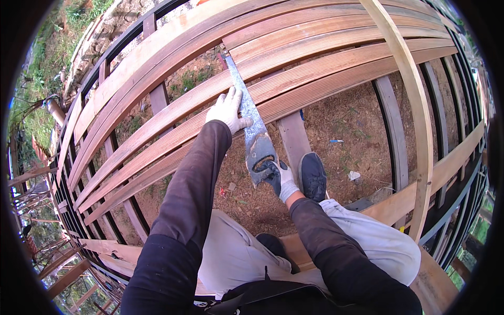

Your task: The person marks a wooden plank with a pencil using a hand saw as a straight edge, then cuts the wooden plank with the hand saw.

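A handsaw [245, 110] with a worn, speckled blade and a dark handle lies across several reddish grooved deck boards [315, 37], its tip at the far board. My right hand [279, 177], in a grey-and-white glove, grips that handle beside my dark shoe [313, 176]. My left hand [224, 112], in a white glove, rests with fingers apart on the boards just left of the blade, thumb at the blade's side. The blade hides part of the boards beneath it.
Grey-brown joists [388, 126] run under the boards over dirt [346, 121] with scraps. A long pale batten [415, 105] crosses at the right. A black metal rail [115, 42] borders the frame at the far left, with grass [52, 47] beyond. A plank [302, 247] lies below me.
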A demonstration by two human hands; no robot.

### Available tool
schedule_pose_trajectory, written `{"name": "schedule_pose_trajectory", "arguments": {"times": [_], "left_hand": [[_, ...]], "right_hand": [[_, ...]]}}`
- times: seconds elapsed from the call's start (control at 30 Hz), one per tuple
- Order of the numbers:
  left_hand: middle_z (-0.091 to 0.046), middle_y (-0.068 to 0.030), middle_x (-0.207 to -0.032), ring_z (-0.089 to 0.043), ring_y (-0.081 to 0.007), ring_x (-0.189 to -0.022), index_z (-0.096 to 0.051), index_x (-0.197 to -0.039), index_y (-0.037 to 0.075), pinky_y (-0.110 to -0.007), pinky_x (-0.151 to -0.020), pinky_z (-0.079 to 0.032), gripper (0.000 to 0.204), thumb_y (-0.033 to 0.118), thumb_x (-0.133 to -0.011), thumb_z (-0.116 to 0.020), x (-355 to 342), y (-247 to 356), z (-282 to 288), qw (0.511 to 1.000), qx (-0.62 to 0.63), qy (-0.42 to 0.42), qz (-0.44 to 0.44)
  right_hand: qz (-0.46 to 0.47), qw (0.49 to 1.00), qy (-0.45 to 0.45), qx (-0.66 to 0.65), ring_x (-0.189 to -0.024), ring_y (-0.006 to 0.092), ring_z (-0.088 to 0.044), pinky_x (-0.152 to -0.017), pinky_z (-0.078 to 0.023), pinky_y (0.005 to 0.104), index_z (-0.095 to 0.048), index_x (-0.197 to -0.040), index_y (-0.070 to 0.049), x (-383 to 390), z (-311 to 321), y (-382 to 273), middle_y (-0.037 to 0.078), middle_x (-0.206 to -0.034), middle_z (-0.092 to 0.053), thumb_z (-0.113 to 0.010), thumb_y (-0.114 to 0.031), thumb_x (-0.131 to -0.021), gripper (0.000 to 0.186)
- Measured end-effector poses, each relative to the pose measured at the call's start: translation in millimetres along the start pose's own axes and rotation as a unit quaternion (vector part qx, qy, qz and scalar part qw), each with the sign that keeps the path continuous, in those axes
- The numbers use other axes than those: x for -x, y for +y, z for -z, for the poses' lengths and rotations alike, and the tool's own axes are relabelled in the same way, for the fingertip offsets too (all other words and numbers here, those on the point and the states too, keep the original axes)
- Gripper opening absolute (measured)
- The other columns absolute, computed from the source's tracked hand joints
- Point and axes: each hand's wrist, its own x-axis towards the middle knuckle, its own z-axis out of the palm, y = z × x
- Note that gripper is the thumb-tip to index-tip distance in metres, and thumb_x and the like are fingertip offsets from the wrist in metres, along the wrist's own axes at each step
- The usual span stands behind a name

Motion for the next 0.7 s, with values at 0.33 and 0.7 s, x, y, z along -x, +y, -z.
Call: {"name": "schedule_pose_trajectory", "arguments": {"times": [0.33, 0.7], "left_hand": [[-0.021, -0.02, -0.171, -0.031, -0.045, -0.152, -0.027, -0.163, 0.007, -0.052, -0.122, -0.035, 0.111, 0.053, -0.079, -0.083, -2.6, 0.1, -2.5, 1.0, -0.007, -0.007, 0.02], [-0.02, -0.0181, -0.172, -0.034, -0.0446, -0.151, -0.027, -0.162, 0.008, -0.056, -0.116, -0.041, 0.117, 0.049, -0.072, -0.089, 0.0, -0.9, -2.0, 0.999, -0.015, 0.005, 0.038]], "right_hand": [[-0.009, 1.0, -0.014, -0.004, -0.092, 0.022, -0.071, -0.079, -0.062, 0.042, -0.068, -0.124, -0.01, 6.0, 0.7, -12.7, 0.007, -0.106, -0.071, -0.073, -0.017, -0.097, 0.028], [0.369, 0.866, 0.111, 0.319, -0.097, 0.0225, -0.073, -0.09, -0.057, 0.0333, -0.068, -0.13, -0.001, 6.3, -35.5, -119.3, 0.012, -0.111, -0.074, -0.052, 0.003, -0.099, 0.035]]}}
